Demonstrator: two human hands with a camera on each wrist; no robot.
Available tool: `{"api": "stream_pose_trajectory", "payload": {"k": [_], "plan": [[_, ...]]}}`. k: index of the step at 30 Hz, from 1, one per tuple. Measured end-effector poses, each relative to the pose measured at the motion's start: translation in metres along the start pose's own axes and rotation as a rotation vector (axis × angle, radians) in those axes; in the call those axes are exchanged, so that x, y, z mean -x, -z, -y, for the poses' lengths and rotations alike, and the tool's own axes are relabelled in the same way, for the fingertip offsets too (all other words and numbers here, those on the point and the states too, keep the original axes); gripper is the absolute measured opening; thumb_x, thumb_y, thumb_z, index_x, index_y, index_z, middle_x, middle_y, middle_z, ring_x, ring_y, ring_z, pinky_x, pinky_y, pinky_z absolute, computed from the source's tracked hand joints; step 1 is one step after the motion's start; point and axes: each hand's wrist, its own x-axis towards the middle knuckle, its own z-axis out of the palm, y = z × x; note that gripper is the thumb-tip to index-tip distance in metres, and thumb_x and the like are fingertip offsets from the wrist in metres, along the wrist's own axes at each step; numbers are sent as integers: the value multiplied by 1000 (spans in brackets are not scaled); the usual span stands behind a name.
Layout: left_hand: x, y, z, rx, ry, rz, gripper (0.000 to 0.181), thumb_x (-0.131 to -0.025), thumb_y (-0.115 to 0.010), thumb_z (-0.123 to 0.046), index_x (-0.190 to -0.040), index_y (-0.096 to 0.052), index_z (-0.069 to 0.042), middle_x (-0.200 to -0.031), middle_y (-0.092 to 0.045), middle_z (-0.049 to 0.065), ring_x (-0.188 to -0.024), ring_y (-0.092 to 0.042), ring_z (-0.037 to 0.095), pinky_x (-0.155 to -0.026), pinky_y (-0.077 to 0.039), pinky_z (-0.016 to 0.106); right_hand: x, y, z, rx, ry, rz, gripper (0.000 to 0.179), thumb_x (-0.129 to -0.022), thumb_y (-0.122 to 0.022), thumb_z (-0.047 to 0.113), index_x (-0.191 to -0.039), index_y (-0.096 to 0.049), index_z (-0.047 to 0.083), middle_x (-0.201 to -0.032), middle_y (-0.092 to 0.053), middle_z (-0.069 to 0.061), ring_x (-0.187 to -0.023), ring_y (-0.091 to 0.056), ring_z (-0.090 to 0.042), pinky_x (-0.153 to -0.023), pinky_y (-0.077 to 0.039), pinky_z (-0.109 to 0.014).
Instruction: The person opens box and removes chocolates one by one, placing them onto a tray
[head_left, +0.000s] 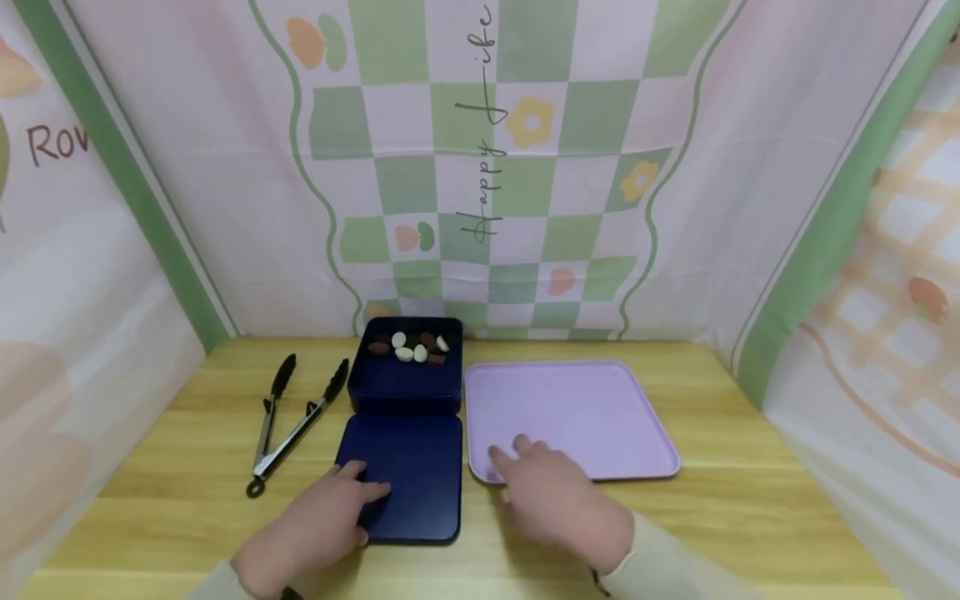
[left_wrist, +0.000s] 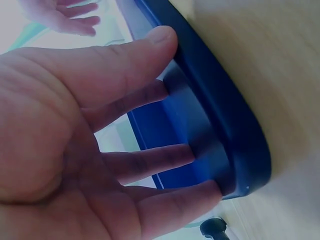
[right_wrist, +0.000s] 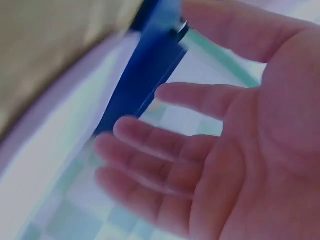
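Note:
My left hand (head_left: 311, 521) rests its spread fingertips on a dark blue square lid (head_left: 423, 475), and its thumb touches the lid's near edge (left_wrist: 215, 100) in the left wrist view. Behind the lid stands a dark blue box (head_left: 405, 404) without a cover. Several small white and brown pebble-like pieces (head_left: 405, 354) lie inside it. Over the near left edge of a lilac tray (head_left: 570, 417) is my right hand (head_left: 555, 496), fingers loosely extended and palm bare in the right wrist view. Whether its fingertips touch the tray, I cannot tell.
Metal tongs (head_left: 296, 437) with black tips lie spread apart to the left of the box and lid. The wooden tabletop (head_left: 180, 458) ends at the back against a checked, printed curtain (head_left: 465, 183). More fabric hangs along both sides.

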Motion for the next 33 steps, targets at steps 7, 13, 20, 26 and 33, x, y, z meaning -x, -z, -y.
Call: {"api": "stream_pose_trajectory", "payload": {"k": [7, 13, 20, 26, 33], "plan": [[-3, 2, 2, -10, 6, -1, 52, -80, -84, -14, -129, -68, -14, -140, -48, 28, -126, -45, 51, -99, -40, 63, 14, 6, -51, -22, -190, 131, 50, -87, -71, 12, -135, -59, 5, -128, -56, -28, -107, -57, -47, -80, -49, -66], [-3, 1, 2, -9, 1, 1, 52, -80, -84, -14, -129, -68, -14, -140, -48, 29, -125, -46, 52, -99, -40, 63, 24, -7, -75, 32, -146, 141, 23, -91, -59, -4, -112, -67, 0, -107, -64, -26, -100, -62, -45, -75, -51, -64], [-2, 0, 1, -6, 15, 11, 53, -80, -84, -14, -131, -67, -14, -141, -47, 29, -127, -44, 52, -100, -39, 63, 21, -23, -82, 118, -40, 31, 20, -86, -66, -8, -103, -69, 3, -93, -67, -19, -80, -65, -37, -67, -56, -53], [1, -1, 2, -4, -6, 3, 53, -80, -83, -14, -130, -67, -13, -139, -48, 29, -125, -45, 52, -100, -40, 63, 17, -28, -78, 107, -30, 2, 23, -85, -67, -9, -100, -71, 8, -85, -64, -10, -75, -63, -30, -63, -55, -50], [3, 0, 3, -1, 1, 7, 52, -81, -83, -15, -131, -67, -14, -140, -48, 28, -126, -45, 52, -99, -40, 63, 15, -27, -74, 85, -56, 18, 21, -85, -67, -8, -99, -69, 8, -84, -64, -11, -76, -63, -31, -65, -55, -51]]}}
